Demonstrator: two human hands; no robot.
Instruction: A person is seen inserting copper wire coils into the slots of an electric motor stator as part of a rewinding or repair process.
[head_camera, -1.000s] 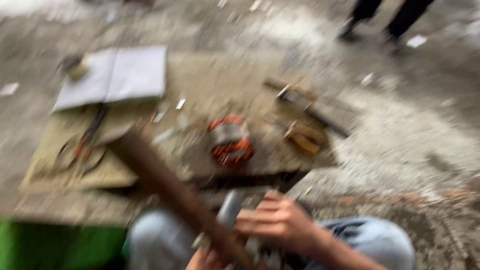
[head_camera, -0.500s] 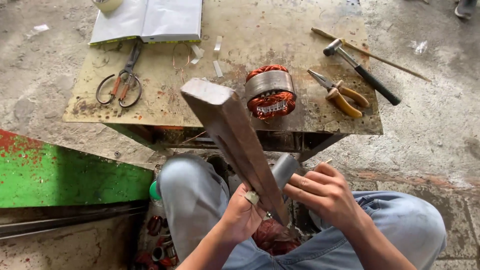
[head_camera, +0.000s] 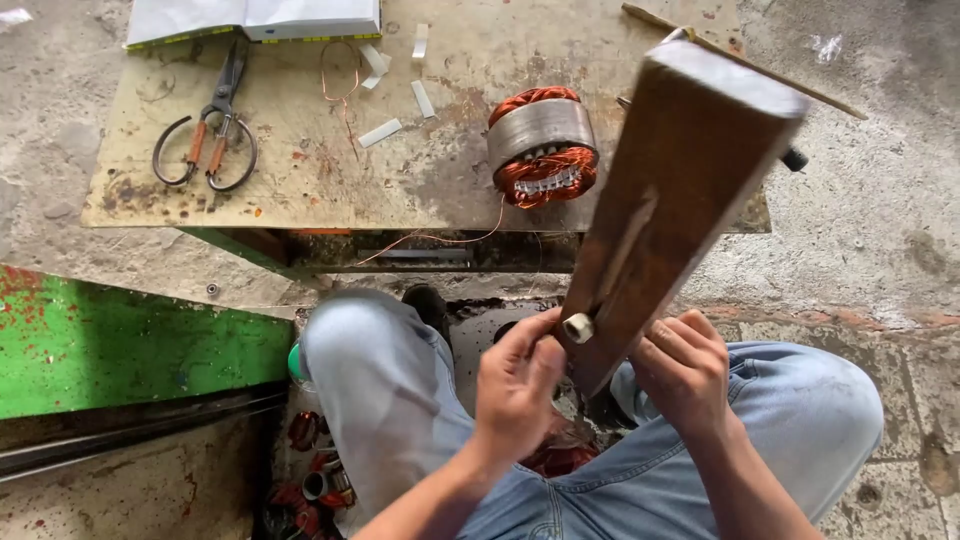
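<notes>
Fingers of the left hand (head_camera: 515, 390) are curled against the lower end of a long brown wooden block (head_camera: 670, 190), the thumb pressed beside a small white knob (head_camera: 578, 327) set into its face. Fingers of the right hand (head_camera: 685, 370) are bent inward and lie along the block's right edge near the same end; whether they truly pinch it cannot be told. The block rises from between the person's knees (blue jeans (head_camera: 400, 400)) and leans up and to the right, its top end now covering the far right part of the low worktable (head_camera: 300, 190).

Half a second ago the block leaned the other way, its top toward the upper left, and hid nothing of the hammer and pliers on the table; now those tools are almost wholly behind it, with only a dark handle end (head_camera: 795, 159) showing. The hands sat lower and closer together then.

On the table a motor stator (head_camera: 542, 147) with copper windings stands just left of the block. Scissors (head_camera: 208, 130) lie far left, an open book (head_camera: 250, 18) at the back edge. A green painted panel (head_camera: 130, 340) lies lower left.
</notes>
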